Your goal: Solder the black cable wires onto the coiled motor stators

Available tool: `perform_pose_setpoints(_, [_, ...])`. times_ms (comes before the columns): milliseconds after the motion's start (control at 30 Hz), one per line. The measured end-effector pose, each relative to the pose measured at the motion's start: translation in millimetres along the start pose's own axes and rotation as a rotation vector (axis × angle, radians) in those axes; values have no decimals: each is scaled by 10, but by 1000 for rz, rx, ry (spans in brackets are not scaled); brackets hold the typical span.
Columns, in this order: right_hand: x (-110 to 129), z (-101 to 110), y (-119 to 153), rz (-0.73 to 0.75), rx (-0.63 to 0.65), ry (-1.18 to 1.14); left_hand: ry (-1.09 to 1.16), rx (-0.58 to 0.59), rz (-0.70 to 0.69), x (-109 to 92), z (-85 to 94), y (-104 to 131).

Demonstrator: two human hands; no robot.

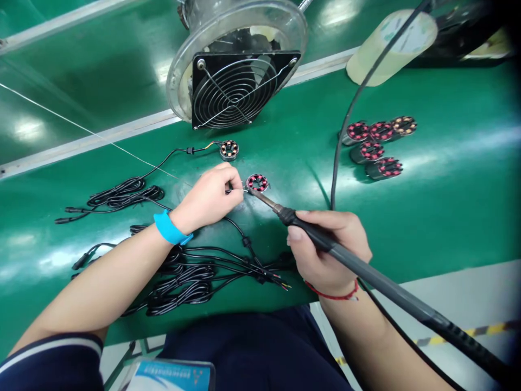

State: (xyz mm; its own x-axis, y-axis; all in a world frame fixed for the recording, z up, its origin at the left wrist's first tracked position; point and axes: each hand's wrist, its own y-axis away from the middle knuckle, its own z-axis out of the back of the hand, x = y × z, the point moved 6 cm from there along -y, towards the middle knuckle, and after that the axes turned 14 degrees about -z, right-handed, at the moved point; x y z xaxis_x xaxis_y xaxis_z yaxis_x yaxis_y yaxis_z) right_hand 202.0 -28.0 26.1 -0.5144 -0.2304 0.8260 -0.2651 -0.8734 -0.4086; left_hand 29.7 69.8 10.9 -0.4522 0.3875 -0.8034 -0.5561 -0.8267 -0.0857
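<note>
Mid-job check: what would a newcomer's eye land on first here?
Probably the black fan at top centre, over the green bench. Next, the soldering iron in the right hand, its tip at a small red-wound ring near the middle. The bright blue wristband, worn behind the left hand, also stands out.

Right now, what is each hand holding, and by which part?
The right hand holds the iron by its dark handle, just behind the metal shaft. The left hand pinches thin wire beside the ring; the exact spot is hidden.
</note>
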Motion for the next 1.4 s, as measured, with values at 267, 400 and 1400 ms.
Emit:
perform_pose_setpoints(267, [-17, -33, -9, -39, 42, 23, -9, -2, 0, 5, -7, -5])
perform_pose_setpoints(400, [-58, -23, 11, -62, 37, 3, -2, -5, 0, 3, -4, -6])
perform_pose_setpoints(1400, [-23, -531, -574, -56, 542, 13, -16, -18, 14, -5, 13, -3])
